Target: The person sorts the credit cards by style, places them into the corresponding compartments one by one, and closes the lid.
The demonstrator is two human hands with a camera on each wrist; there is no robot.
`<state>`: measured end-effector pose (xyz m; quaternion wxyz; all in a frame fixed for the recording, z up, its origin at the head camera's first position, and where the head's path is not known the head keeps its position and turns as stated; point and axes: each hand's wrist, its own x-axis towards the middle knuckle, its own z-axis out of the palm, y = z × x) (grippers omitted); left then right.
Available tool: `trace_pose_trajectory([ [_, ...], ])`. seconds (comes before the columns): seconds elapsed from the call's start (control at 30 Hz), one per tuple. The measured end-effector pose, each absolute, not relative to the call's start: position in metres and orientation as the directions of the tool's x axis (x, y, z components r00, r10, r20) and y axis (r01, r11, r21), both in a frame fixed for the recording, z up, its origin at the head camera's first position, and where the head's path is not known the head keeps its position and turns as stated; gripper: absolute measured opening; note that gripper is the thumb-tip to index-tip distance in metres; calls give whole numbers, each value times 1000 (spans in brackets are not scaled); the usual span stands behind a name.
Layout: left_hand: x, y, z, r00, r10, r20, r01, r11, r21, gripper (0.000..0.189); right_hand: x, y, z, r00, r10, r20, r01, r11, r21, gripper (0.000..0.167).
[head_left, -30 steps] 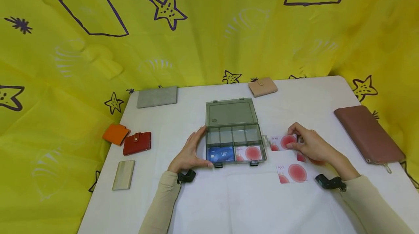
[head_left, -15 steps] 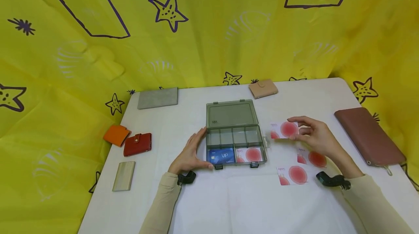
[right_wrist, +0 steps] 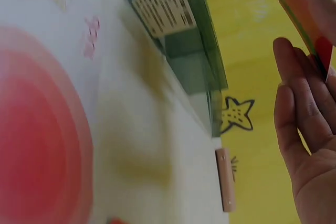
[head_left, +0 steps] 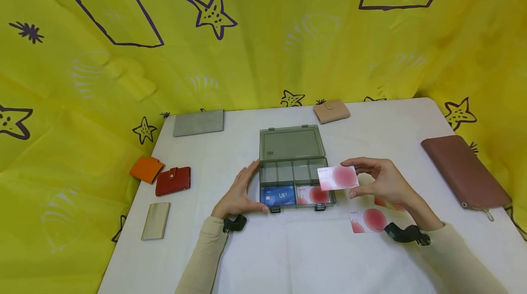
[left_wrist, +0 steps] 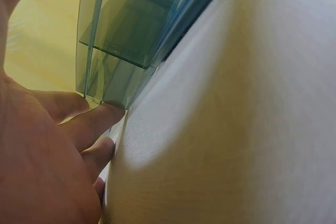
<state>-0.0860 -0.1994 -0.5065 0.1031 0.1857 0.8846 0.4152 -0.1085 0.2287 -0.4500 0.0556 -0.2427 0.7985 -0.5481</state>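
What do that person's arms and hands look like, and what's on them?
The left sleeve and right sleeve are long, plain and beige. Each sleeve has a small black gadget near its end. The left hand and right hand are bare, without gloves.

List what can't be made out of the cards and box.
Head view: part of the farther loose card, behind the right hand.
Left wrist view: the rest of the box, cut off by the picture's top edge.
Right wrist view: the label, too blurred to read.

"VIP" on blue card [head_left: 278,196], lettering on held pink-circled card [head_left: 336,178] too small to read
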Motion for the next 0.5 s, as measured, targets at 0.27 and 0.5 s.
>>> trace_pose_trajectory([
  [0.27, -86, -200, -505, -906, 422, -27, 247, 580, 777, 140, -103, 207, -463, -846, -494, 201, -409, 358, -839, 65],
  [0.5, -86, -201, -505, -903, 429, -23, 254, 575, 777, 140, -101, 194, -474, -837, -511, 196, -442, 420, -792, 68],
])
